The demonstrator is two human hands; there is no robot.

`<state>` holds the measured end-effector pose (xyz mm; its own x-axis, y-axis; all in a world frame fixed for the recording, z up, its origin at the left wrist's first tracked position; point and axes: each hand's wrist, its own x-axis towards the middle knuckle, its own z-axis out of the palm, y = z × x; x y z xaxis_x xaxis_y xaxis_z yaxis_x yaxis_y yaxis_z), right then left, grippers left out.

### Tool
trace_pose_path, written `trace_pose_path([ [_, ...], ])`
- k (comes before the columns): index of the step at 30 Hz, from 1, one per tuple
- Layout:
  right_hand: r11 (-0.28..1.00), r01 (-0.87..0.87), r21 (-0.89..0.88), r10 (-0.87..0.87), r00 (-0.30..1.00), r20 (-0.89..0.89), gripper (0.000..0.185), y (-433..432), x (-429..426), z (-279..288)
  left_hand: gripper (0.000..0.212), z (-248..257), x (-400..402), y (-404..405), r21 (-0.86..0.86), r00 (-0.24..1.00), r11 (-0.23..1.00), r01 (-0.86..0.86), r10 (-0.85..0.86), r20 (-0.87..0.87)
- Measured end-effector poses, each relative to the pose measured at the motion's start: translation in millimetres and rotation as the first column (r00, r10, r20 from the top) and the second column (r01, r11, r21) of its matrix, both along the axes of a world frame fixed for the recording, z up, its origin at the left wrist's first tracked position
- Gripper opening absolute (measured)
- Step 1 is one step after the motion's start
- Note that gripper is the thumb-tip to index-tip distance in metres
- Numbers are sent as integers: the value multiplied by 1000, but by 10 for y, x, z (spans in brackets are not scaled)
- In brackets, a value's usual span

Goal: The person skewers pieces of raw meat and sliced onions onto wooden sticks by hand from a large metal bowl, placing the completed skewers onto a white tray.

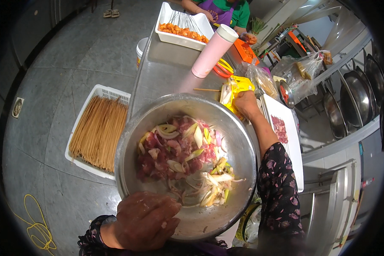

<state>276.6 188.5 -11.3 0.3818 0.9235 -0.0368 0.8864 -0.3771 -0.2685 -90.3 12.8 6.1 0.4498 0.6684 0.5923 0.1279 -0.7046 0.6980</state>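
A large steel bowl point(240, 134) holds raw meat pieces point(179, 147) mixed with sliced onion and scallion, plus a separate heap of sliced onion and scallion point(217, 185) at its lower right. My left hand point(147, 219) is over the bowl's near left rim, fingers curled; whether it holds anything is hidden. Beyond the bowl's far right rim, my right hand point(246, 104) grips a yellow and white plastic packet point(238, 86). A thin wooden stick point(207, 90) lies by the packet. Right of my forearm, a white tray point(289, 134) carries skewered meat point(279, 128).
A plastic basket of wooden skewers point(99, 131) is at the left. On the steel table point(166, 70) stand a pink flask point(214, 51) and a white tray of orange-coated meat point(184, 33) with metal skewers. Another person point(225, 12) works at the far end beside an orange tray point(244, 52).
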Motion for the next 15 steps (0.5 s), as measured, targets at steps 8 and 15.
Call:
trace_pose_path([
  [8,981,171,89,-130,926,-353,10,-293,-220,308,27,-4,-16,-28,36,998,999,-34,36,-46],
  [15,977,184,104,-127,905,-405,5,-703,-202,577,23,85,34,-88,-1,995,998,-65,65,-73],
])
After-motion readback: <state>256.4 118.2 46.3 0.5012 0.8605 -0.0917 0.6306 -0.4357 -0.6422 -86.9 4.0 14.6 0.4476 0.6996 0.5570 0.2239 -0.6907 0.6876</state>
